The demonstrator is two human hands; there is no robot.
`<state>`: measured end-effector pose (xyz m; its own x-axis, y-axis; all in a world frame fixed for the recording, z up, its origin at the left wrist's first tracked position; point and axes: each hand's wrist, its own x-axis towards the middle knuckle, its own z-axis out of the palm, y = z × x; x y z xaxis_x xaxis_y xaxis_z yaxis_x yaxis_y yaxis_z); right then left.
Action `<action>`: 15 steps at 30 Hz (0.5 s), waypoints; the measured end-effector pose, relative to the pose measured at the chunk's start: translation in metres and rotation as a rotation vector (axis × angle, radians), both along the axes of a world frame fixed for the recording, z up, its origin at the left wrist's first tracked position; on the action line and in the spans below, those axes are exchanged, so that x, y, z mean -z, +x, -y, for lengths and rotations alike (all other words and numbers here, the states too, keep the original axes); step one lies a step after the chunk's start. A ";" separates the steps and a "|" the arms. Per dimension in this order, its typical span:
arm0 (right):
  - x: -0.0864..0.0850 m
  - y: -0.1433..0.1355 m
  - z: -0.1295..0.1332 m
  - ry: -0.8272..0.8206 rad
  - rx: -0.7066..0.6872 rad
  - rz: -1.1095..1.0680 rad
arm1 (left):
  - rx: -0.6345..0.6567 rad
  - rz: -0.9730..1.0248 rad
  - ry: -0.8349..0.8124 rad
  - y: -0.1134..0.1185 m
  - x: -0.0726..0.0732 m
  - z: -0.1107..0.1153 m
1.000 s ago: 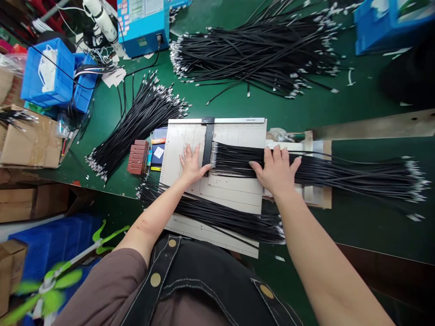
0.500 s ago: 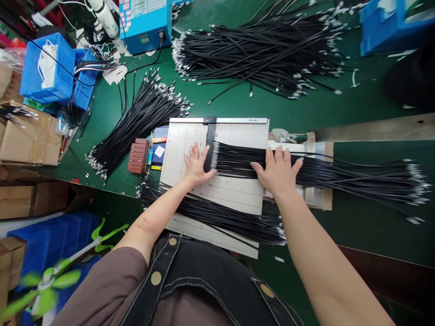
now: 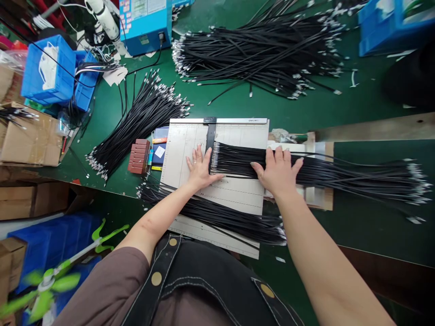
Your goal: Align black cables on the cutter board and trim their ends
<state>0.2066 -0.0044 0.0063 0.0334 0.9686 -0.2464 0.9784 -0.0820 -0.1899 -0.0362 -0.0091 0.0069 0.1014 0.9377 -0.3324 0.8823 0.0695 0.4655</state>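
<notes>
A flat row of black cables (image 3: 238, 158) lies across a white ruled board (image 3: 183, 136), its silvery ends lined up against a dark crossbar (image 3: 210, 133). My left hand (image 3: 200, 170) rests with fingers spread beside the crossbar, its thumb stretched right just below the cable ends. On top of the row, farther right, my right hand (image 3: 279, 172) lies flat with its fingers spread. The cables run on under it to loose metal-tipped ends at the right. A second bundle of black cables (image 3: 220, 217) crosses the lower part of the board.
Large cable piles (image 3: 258, 54) lie behind the board, with another cable bundle (image 3: 136, 117) at the left. A brown slotted block (image 3: 138, 156) stands by the board's left edge. Blue bins (image 3: 49, 68) and a blue machine (image 3: 146, 22) are farther back. A green-bladed fan (image 3: 47, 283) is at lower left.
My left hand has shifted slightly right and down, its thumb now reaching farther along the lower edge of the cable row. My right hand stays in place on the cables.
</notes>
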 end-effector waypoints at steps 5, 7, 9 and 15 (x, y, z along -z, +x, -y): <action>0.001 0.000 -0.001 0.000 -0.003 -0.005 | -0.020 -0.063 0.054 0.007 0.003 0.001; 0.005 0.001 -0.001 0.021 -0.006 -0.022 | -0.009 -0.062 0.057 0.002 0.002 0.001; 0.008 0.003 -0.001 0.047 -0.012 -0.040 | -0.016 -0.052 0.033 -0.006 -0.001 0.001; 0.018 0.007 0.000 0.098 -0.021 -0.049 | -0.150 -0.018 0.011 -0.020 -0.004 -0.003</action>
<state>0.2135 -0.0046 -0.0117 0.0027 0.9885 -0.1513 0.9691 -0.0399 -0.2435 -0.0559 -0.0056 0.0107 -0.0458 0.9455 -0.3224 0.8706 0.1960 0.4512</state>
